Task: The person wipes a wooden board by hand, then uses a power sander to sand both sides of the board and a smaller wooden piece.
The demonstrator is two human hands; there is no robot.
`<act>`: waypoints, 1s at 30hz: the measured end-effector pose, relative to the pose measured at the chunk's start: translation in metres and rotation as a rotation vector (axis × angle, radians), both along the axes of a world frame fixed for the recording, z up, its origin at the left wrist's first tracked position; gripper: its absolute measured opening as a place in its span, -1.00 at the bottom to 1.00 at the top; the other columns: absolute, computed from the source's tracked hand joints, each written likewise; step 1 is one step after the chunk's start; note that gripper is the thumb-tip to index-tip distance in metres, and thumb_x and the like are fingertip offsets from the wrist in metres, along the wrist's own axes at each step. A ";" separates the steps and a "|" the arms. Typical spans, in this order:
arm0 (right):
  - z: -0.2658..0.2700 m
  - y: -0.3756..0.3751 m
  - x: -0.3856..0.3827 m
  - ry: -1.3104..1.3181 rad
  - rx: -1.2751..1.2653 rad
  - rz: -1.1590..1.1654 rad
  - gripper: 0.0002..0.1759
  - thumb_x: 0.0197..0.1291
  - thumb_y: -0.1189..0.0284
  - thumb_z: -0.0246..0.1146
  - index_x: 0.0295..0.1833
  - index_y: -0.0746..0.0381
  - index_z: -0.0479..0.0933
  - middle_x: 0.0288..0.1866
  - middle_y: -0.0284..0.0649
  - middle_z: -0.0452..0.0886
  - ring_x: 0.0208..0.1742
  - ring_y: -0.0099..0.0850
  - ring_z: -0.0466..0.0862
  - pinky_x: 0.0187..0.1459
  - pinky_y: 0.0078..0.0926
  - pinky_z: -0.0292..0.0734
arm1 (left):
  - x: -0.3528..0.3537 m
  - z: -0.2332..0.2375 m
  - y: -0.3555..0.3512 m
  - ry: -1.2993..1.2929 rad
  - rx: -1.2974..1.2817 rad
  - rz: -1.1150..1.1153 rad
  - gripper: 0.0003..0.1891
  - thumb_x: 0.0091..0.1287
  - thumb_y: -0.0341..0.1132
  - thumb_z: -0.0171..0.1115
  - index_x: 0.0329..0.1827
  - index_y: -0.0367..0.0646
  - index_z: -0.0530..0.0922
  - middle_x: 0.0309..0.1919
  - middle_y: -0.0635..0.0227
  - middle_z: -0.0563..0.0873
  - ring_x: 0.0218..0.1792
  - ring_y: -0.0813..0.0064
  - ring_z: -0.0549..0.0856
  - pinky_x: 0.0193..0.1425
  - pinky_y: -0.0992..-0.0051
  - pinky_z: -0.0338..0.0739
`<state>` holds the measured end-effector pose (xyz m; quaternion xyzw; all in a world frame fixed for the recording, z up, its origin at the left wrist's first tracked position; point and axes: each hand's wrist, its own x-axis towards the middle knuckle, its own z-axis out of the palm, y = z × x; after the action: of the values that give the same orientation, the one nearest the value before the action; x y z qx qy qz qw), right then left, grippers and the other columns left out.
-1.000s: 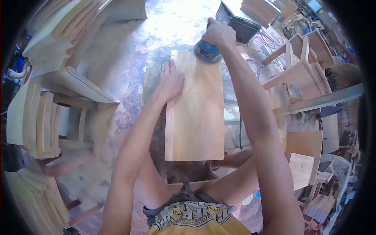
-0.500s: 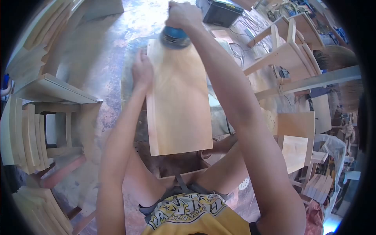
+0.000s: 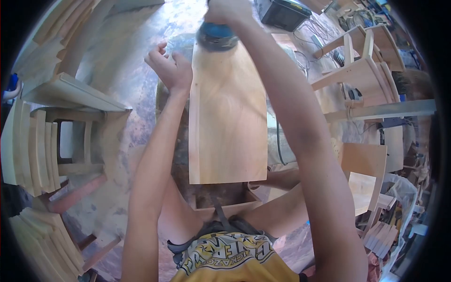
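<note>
A pale wooden board (image 3: 230, 127) lies lengthwise in front of me, between my legs. My right hand (image 3: 229, 11) is wrapped over the top of a blue orbital sander (image 3: 217, 38), whose round base sits on the board's far end. My left hand (image 3: 170, 69) is beside the board's far left edge, palm partly turned up and fingers loosely apart with nothing in them. Beneath the near end of the board shows a wooden box-like frame (image 3: 230, 207).
Wooden chair parts (image 3: 70, 96) stand along the left, with stacked curved slats (image 3: 40, 242) near the lower corner. At the far right are wooden chairs (image 3: 361, 70) and a dark toolbox (image 3: 284, 13) with tangled cables. A curved wooden panel (image 3: 364, 160) stands to the right.
My left hand has come off the board's left edge, its fingers opening outward. The sander stays at the far end in my right hand. The whole view has shifted slightly.
</note>
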<state>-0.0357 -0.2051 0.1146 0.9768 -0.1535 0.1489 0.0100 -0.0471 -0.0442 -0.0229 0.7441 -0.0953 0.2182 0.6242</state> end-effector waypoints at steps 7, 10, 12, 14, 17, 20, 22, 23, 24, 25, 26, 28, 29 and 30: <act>0.008 -0.047 -0.050 -0.001 0.041 -0.123 -0.64 0.00 0.29 0.35 -0.02 0.11 0.67 -0.11 -0.02 0.80 -0.02 -0.01 0.80 -0.03 -0.02 0.69 | -0.009 0.010 -0.009 -0.258 0.609 -0.526 -0.39 0.34 -0.34 0.23 0.48 -0.30 0.43 0.50 -0.10 0.42 0.56 -0.04 0.35 0.62 0.12 0.28; 0.010 -0.058 -0.058 0.001 0.050 -0.173 -0.63 0.01 0.30 0.34 -0.01 0.11 0.66 -0.11 -0.02 0.80 -0.04 0.00 0.80 -0.04 -0.03 0.69 | 0.008 0.000 -0.042 -0.306 0.839 -0.591 -0.33 0.45 -0.18 0.13 0.57 -0.34 0.32 0.61 -0.15 0.28 0.64 -0.10 0.22 0.72 0.10 0.10; 0.009 -0.059 -0.059 0.028 0.036 -0.189 -0.63 0.03 0.31 0.32 0.01 0.10 0.67 -0.11 -0.01 0.80 -0.02 -0.01 0.80 -0.03 -0.03 0.70 | 0.010 0.002 -0.056 -0.186 1.176 -0.579 -0.23 0.54 0.00 0.00 0.66 -0.36 0.17 0.68 -0.15 0.12 0.71 -0.08 0.06 0.77 0.11 -0.08; 0.006 -0.058 -0.058 0.023 0.030 -0.208 -0.63 0.05 0.32 0.30 0.03 0.09 0.68 -0.11 -0.01 0.80 -0.01 -0.02 0.80 -0.02 -0.05 0.70 | -0.006 0.001 -0.055 -0.208 1.166 -0.594 -0.18 0.55 0.06 -0.03 0.67 -0.40 0.11 0.69 -0.17 0.09 0.71 -0.09 0.03 0.78 0.11 -0.13; 0.003 -0.053 -0.061 -0.022 -0.012 -0.104 -0.59 0.04 0.35 0.31 0.06 0.13 0.66 -0.08 0.01 0.80 -0.01 -0.01 0.80 0.00 -0.04 0.70 | -0.050 0.007 -0.029 -0.302 1.197 -0.704 -0.10 0.56 0.16 -0.06 0.67 -0.47 0.03 0.68 -0.23 0.06 0.72 -0.10 -0.03 0.79 0.10 -0.20; 0.007 -0.034 -0.073 -0.072 0.067 -0.100 -0.62 0.05 0.38 0.30 0.04 0.17 0.67 -0.12 0.03 0.79 0.00 0.00 0.78 0.02 -0.05 0.70 | -0.114 0.023 0.019 -0.311 1.159 -0.912 -0.02 0.53 0.24 -0.05 0.65 -0.54 0.01 0.67 -0.29 0.05 0.72 -0.13 -0.06 0.79 0.12 -0.23; 0.006 -0.020 -0.094 -0.107 -0.002 -0.036 -0.63 0.04 0.38 0.30 0.01 0.17 0.66 -0.16 0.03 0.79 0.00 0.02 0.77 0.01 -0.04 0.69 | -0.143 0.022 0.039 -0.329 1.127 -0.939 -0.01 0.52 0.24 -0.04 0.65 -0.54 0.01 0.67 -0.29 0.06 0.72 -0.12 -0.06 0.79 0.12 -0.22; 0.008 -0.015 -0.100 -0.137 -0.083 0.035 -0.65 0.02 0.39 0.30 -0.01 0.17 0.66 -0.19 0.02 0.78 0.00 0.03 0.76 0.00 -0.04 0.68 | -0.153 0.021 0.048 -0.344 1.082 -0.959 0.00 0.51 0.25 -0.03 0.65 -0.54 0.01 0.67 -0.28 0.07 0.72 -0.11 -0.06 0.79 0.13 -0.22; 0.007 -0.012 -0.101 -0.142 -0.085 0.049 -0.65 0.02 0.39 0.30 -0.01 0.17 0.66 -0.19 0.02 0.78 0.00 0.03 0.76 0.00 -0.04 0.68 | -0.160 0.023 0.057 -0.341 1.082 -0.944 0.00 0.51 0.25 -0.03 0.65 -0.54 0.01 0.67 -0.28 0.07 0.72 -0.11 -0.06 0.79 0.13 -0.22; 0.006 -0.008 -0.101 -0.022 -0.038 0.000 -0.54 -0.01 0.27 0.38 0.08 0.05 0.65 -0.07 -0.03 0.76 0.03 0.02 0.77 0.01 -0.06 0.70 | -0.166 0.025 0.065 -0.338 1.057 -0.998 -0.07 0.53 0.15 -0.01 0.64 -0.53 0.05 0.65 -0.29 0.12 0.71 -0.11 0.00 0.79 0.12 -0.17; 0.005 -0.006 -0.101 0.100 0.007 -0.047 -0.42 -0.05 0.16 0.46 0.18 -0.07 0.65 0.06 -0.08 0.74 0.06 0.01 0.77 0.02 -0.09 0.72 | -0.169 0.026 0.070 -0.333 1.031 -1.051 -0.15 0.55 0.06 0.00 0.63 -0.52 0.09 0.63 -0.29 0.16 0.70 -0.12 0.06 0.78 0.10 -0.12; 0.007 0.013 -0.119 0.094 0.015 -0.051 -0.44 -0.04 0.27 0.33 0.19 -0.05 0.61 0.02 0.02 0.73 0.06 -0.02 0.76 0.04 -0.04 0.70 | -0.147 0.022 0.063 -0.147 0.926 -0.862 -0.25 0.54 -0.06 0.02 0.60 -0.50 0.16 0.60 -0.29 0.23 0.67 -0.13 0.13 0.77 0.07 -0.06; 0.003 0.017 -0.124 0.103 0.022 -0.038 -0.45 -0.03 0.27 0.34 0.18 -0.05 0.61 0.01 0.05 0.72 0.04 0.02 0.76 0.02 -0.04 0.70 | -0.127 0.017 0.055 0.029 0.811 -0.685 -0.34 0.54 -0.19 0.03 0.57 -0.48 0.24 0.56 -0.29 0.30 0.64 -0.14 0.20 0.75 0.05 0.01; 0.000 0.022 -0.130 0.117 0.029 -0.020 -0.46 -0.03 0.27 0.34 0.18 -0.05 0.61 0.01 0.07 0.71 0.02 0.05 0.77 -0.01 -0.04 0.70 | -0.094 0.005 0.046 -0.056 0.770 -0.634 -0.41 0.51 -0.28 0.03 0.54 -0.44 0.31 0.54 -0.26 0.35 0.62 -0.15 0.25 0.74 0.02 0.04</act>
<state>-0.1656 -0.1828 0.1150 0.9823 -0.1648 0.0891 0.0061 -0.1413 0.0019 -0.0181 0.8488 -0.4070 -0.0135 0.3372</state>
